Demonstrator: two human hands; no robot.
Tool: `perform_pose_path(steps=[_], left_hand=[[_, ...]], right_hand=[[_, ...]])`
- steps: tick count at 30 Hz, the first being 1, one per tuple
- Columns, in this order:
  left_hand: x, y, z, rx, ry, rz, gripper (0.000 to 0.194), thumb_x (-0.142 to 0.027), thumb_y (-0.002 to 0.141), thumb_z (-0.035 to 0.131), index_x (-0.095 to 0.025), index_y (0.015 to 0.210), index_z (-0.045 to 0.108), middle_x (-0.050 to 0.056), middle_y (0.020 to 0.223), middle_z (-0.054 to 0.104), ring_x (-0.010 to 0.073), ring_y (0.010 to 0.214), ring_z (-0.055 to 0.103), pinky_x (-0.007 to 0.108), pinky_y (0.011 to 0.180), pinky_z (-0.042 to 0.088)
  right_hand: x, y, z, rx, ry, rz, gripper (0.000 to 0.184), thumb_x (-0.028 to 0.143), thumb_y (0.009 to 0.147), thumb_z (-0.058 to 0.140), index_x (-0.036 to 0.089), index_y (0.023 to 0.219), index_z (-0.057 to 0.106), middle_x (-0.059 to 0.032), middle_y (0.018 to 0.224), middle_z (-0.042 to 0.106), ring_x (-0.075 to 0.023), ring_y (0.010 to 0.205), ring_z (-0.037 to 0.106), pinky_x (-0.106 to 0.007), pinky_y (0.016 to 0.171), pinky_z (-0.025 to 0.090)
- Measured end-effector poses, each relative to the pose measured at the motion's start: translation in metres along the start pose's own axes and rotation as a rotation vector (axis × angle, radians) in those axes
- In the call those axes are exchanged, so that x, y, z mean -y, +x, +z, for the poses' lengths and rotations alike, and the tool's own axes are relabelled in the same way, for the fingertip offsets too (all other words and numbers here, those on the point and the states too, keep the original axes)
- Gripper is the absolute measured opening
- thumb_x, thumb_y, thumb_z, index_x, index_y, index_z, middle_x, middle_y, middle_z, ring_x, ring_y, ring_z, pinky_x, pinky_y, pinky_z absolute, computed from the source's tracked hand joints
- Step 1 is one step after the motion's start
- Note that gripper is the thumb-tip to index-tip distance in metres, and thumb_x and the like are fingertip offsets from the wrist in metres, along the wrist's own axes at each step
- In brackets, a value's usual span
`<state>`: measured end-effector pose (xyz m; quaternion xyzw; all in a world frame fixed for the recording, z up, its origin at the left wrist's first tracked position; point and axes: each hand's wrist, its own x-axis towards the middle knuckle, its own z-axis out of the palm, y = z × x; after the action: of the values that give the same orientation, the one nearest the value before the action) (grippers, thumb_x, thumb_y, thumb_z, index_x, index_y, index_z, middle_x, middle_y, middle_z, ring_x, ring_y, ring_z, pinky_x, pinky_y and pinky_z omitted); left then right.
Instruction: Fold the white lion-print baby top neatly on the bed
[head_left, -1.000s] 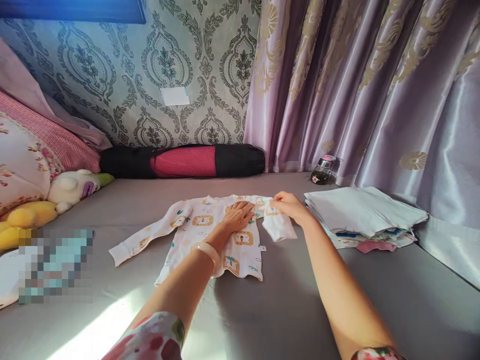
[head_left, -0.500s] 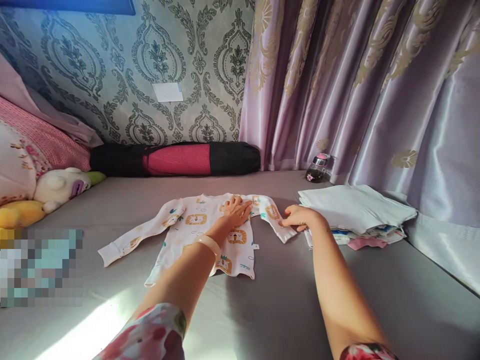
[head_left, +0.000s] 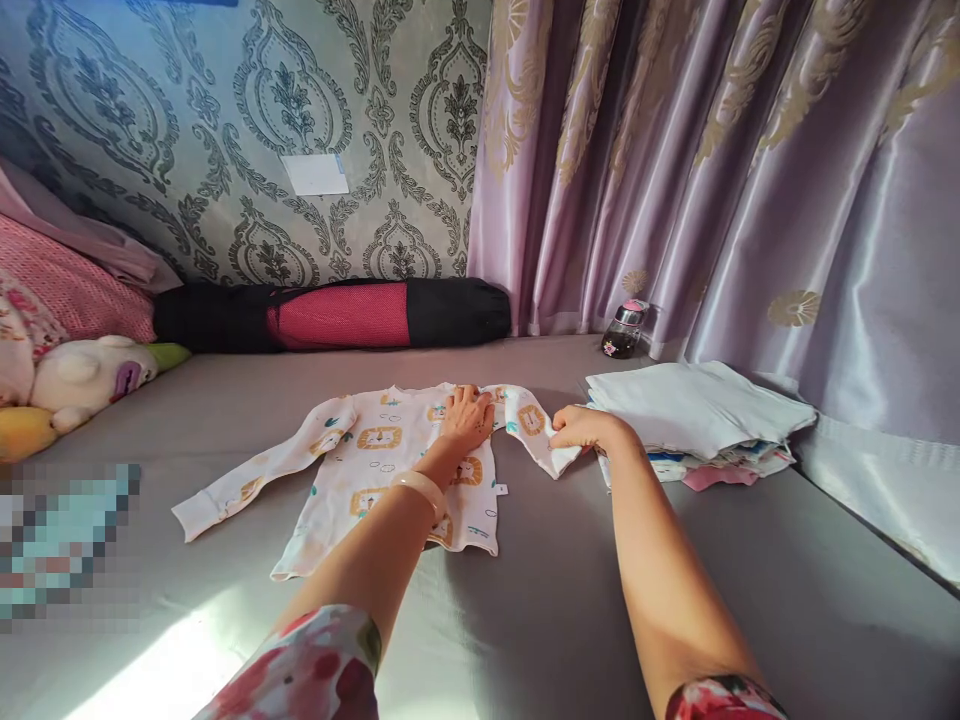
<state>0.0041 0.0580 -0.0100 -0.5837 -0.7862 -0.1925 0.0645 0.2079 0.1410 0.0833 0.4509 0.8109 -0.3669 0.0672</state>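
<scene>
A small white long-sleeved shirt (head_left: 375,470) with orange lion prints lies spread flat on the grey bed sheet (head_left: 555,620). My left hand (head_left: 466,418) rests flat and open on the shirt's chest, near the collar, with a pale bangle on the wrist. My right hand (head_left: 583,430) is closed in a pinch on the end of the shirt's right sleeve (head_left: 541,440), which lies stretched out on the sheet beside a stack of folded clothes. The shirt's left sleeve (head_left: 247,480) lies extended to the left.
A stack of folded clothes (head_left: 697,420) sits at the right by the purple curtain (head_left: 712,170). A black and pink rolled mat bag (head_left: 337,313) lies along the wall. A small jar (head_left: 622,332) stands by the curtain. Plush toys (head_left: 82,375) and pillows are at the left.
My right hand brought the lifted right sleeve down and outward until it lay flat. My left hand stayed pressed on the shirt. The view shifted slightly to the right.
</scene>
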Motion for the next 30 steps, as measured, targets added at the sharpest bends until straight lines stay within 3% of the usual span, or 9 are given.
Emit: perform_pose_path(steps=[4, 9, 15, 19, 22, 26, 30], left_hand=[[0.002, -0.001, -0.007, 0.017, -0.109, 0.045, 0.035, -0.024, 0.095, 0.037, -0.023, 0.119, 0.062, 0.008, 0.126, 0.058, 0.0262, 0.118, 0.048, 0.043, 0.1, 0.037], [0.004, 0.001, -0.009, 0.066, -0.202, 0.064, 0.037, -0.021, 0.094, 0.035, -0.021, 0.12, 0.061, 0.006, 0.131, 0.06, 0.0231, 0.123, 0.05, 0.04, 0.104, 0.037], [0.006, 0.002, -0.006, 0.094, -0.198, 0.106, 0.038, -0.024, 0.094, 0.037, -0.023, 0.127, 0.054, 0.006, 0.135, 0.058, 0.0233, 0.129, 0.046, 0.041, 0.108, 0.036], [0.005, 0.002, -0.008, 0.088, -0.194, 0.067, 0.031, -0.023, 0.09, 0.043, -0.024, 0.119, 0.055, 0.007, 0.12, 0.064, 0.0232, 0.123, 0.05, 0.041, 0.104, 0.039], [0.005, 0.001, -0.009, 0.106, -0.192, 0.079, 0.029, -0.025, 0.091, 0.044, -0.024, 0.116, 0.057, 0.007, 0.121, 0.064, 0.0231, 0.125, 0.049, 0.041, 0.105, 0.039], [0.004, 0.0, -0.01, 0.175, -0.176, 0.122, 0.039, -0.035, 0.094, 0.042, -0.025, 0.13, 0.054, 0.006, 0.144, 0.051, 0.0262, 0.137, 0.037, 0.046, 0.113, 0.03], [0.003, 0.0, -0.009, 0.209, -0.158, 0.122, 0.052, -0.052, 0.093, 0.042, -0.026, 0.138, 0.049, 0.007, 0.153, 0.04, 0.032, 0.142, 0.029, 0.052, 0.115, 0.024]], right_hand=[[-0.002, -0.004, -0.009, -0.099, 0.42, -0.029, 0.03, 0.02, 0.068, 0.073, 0.018, 0.096, 0.062, 0.0001, 0.068, 0.066, -0.0144, 0.061, 0.064, -0.022, 0.053, 0.05], [-0.006, -0.008, -0.025, -0.429, 0.832, -0.104, 0.037, 0.023, 0.077, 0.07, 0.02, 0.112, 0.057, -0.0023, 0.081, 0.069, -0.0148, 0.072, 0.067, -0.025, 0.061, 0.056], [-0.015, 0.0, -0.027, -0.456, 0.957, -0.3, 0.047, 0.017, 0.066, 0.069, 0.024, 0.112, 0.06, 0.0005, 0.084, 0.068, -0.0166, 0.078, 0.067, -0.03, 0.07, 0.056], [-0.021, 0.012, -0.025, -0.718, 0.669, -0.309, 0.023, 0.021, 0.072, 0.058, 0.018, 0.092, 0.068, -0.0027, 0.085, 0.068, -0.0185, 0.08, 0.065, -0.033, 0.078, 0.052], [-0.024, 0.021, -0.022, -0.947, 0.266, -0.283, 0.033, 0.014, 0.077, 0.043, 0.015, 0.093, 0.071, -0.0092, 0.105, 0.068, -0.0229, 0.099, 0.062, -0.037, 0.093, 0.047], [-0.026, 0.029, -0.007, -0.962, -0.124, -0.225, 0.053, 0.004, 0.077, 0.037, 0.013, 0.124, 0.06, -0.0147, 0.139, 0.052, -0.0261, 0.13, 0.046, -0.042, 0.108, 0.033], [-0.024, 0.031, 0.007, -0.954, -0.306, -0.077, 0.056, 0.007, 0.08, 0.045, 0.009, 0.135, 0.049, -0.0221, 0.157, 0.023, -0.0362, 0.146, 0.016, -0.062, 0.112, 0.015]])
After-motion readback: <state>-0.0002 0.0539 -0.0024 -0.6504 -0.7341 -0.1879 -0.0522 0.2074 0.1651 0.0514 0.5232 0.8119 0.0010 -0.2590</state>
